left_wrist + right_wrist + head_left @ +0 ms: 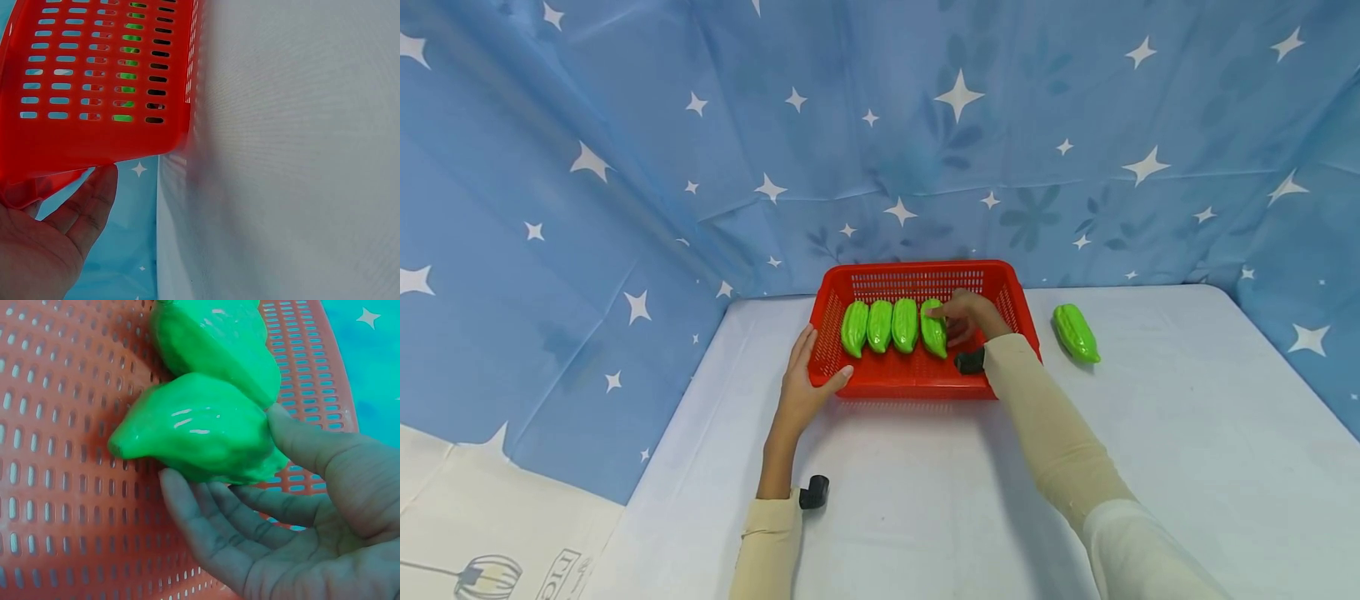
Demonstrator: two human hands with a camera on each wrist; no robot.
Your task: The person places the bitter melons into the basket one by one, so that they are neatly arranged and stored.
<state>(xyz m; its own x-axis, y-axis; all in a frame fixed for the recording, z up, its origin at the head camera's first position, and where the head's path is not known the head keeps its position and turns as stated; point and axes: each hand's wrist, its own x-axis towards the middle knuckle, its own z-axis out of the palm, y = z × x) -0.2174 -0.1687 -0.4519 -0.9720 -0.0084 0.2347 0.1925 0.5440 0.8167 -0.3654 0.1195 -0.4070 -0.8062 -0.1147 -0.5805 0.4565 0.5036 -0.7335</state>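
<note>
Several glossy green bitter melons stand in a row inside a red plastic basket. At the row's right end, my right hand holds one bitter melon. The right wrist view shows the thumb at one end of this bitter melon and the fingers along its lower side, with its pointed tip free. Another bitter melon lies right against it. My left hand grips the basket's front left corner, thumb over the front rim and fingers along the outside. In the left wrist view, fingers reach under the rim.
One more bitter melon lies on the white-covered table, right of the basket. A blue curtain with white stars hangs behind and at both sides. Small black devices sit at both wrists, the left one over the table.
</note>
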